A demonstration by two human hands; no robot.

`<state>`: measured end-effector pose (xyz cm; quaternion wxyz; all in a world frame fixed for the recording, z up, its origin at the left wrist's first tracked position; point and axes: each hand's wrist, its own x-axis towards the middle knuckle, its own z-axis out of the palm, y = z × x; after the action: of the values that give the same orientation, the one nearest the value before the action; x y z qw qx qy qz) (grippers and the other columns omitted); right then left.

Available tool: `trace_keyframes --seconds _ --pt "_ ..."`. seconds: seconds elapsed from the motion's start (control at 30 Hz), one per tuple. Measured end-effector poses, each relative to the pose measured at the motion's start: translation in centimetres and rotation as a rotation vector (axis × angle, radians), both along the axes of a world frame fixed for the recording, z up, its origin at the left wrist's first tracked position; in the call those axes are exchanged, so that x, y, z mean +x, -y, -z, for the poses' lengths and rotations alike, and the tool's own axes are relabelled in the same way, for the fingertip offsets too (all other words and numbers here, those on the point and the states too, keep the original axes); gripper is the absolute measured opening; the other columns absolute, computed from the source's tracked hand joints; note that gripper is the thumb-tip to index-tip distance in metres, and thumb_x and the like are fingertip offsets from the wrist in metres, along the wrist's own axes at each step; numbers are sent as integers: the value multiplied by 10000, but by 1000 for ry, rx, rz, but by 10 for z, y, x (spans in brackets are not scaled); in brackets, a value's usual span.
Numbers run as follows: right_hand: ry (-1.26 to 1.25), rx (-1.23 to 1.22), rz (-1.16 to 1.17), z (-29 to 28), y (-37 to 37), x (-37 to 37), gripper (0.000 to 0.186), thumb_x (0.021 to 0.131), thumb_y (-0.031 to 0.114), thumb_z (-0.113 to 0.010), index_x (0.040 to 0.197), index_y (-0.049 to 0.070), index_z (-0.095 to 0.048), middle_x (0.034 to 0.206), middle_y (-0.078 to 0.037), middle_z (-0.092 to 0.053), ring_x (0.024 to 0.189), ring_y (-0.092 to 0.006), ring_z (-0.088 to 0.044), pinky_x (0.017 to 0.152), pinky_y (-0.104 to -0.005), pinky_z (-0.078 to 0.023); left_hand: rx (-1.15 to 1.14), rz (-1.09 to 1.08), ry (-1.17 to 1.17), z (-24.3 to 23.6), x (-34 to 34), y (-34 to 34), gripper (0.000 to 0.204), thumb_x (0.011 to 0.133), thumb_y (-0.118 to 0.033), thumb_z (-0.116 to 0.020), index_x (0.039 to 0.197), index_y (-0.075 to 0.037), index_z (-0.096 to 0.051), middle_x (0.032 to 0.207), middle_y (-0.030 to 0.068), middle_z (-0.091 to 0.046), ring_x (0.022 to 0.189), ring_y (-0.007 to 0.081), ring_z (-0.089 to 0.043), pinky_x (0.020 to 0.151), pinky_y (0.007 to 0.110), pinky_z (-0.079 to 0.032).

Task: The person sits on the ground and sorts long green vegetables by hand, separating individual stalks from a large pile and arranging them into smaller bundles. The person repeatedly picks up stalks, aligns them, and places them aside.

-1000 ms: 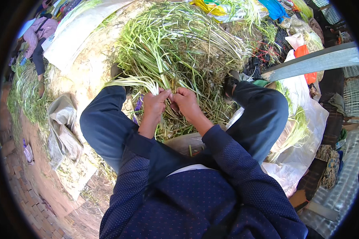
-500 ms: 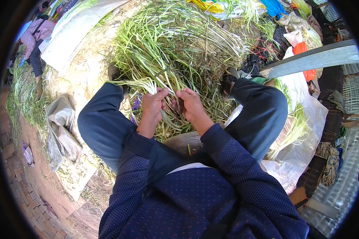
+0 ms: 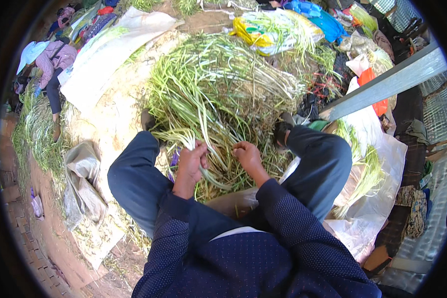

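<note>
My left hand (image 3: pixel 189 166) is closed around a small bunch of long, thin pale-green stalks (image 3: pixel 181 137), which look like leafy greens. Their light ends stick out above the fist toward the left, and a few strands hang below it. A little to the right, my right hand (image 3: pixel 249 158) has its thumb and fingers pinched together, apart from the left. Whatever lies between those fingertips is too small to make out. Beyond both hands spreads a large heap of similar stalks (image 3: pixel 203 79), green at the left and whiter toward the right, between my knees.
A grey metal bar (image 3: pixel 387 82) slants in from the right. Trimmed stalks (image 3: pixel 362 179) rest on a white plastic sheet (image 3: pixel 392 149) beside my right knee. Left of me are a crumpled grey sack (image 3: pixel 83 174) and, farther off, a person (image 3: pixel 54 59) bending over another heap.
My right hand has moved right, away from my left hand, which keeps its bunch. The view has tilted up, so more of the far ground shows.
</note>
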<state>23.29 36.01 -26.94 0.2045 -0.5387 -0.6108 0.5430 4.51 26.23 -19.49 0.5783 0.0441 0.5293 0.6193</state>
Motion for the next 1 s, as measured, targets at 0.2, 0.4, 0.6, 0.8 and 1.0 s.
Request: trace_keyframes --seconds 0.2,0.4,0.6,0.8,1.0 --pt "-631 -573 -108 -36 15 -23 243 1005 287 -622 1071 62 -684 793 25 -641 636 -74 -558 583 -252 -457 -142 100 28 1 7 -1 99 910 -84 -670 950 -74 -581 778 105 -705 426 90 -456 385 272 -365" --pt "-615 -653 -5 -35 24 -40 226 995 290 -639 1016 66 -657 807 32 -608 665 -77 -529 580 -245 -430 -208 192 -82 -3 13 -2 94 871 -90 -697 852 -50 -615 638 57 -631 388 96 -441 357 279 -328" --pt "-669 -529 16 -35 21 -46 134 967 161 -624 942 34 -656 799 -11 -648 672 -91 -571 604 -251 -455 -125 243 -343 -13 28 0 107 834 -115 -700 846 -17 -658 631 46 -601 385 109 -448 356 283 -320" --pt "-520 -362 137 -34 19 -46 120 903 67 -552 812 27 -619 705 -27 -609 602 -114 -546 542 -269 -436 -63 382 -791 -15 42 7 204 813 -177 -635 919 -6 -664 698 167 -639 640 307 -626 631 406 -476" --pt "-467 -371 251 -24 17 -46 122 897 80 -562 805 22 -617 664 -25 -583 542 -121 -513 494 -286 -407 -36 453 -897 -27 45 10 212 807 -165 -624 928 7 -649 760 245 -627 708 423 -616 677 456 -489"
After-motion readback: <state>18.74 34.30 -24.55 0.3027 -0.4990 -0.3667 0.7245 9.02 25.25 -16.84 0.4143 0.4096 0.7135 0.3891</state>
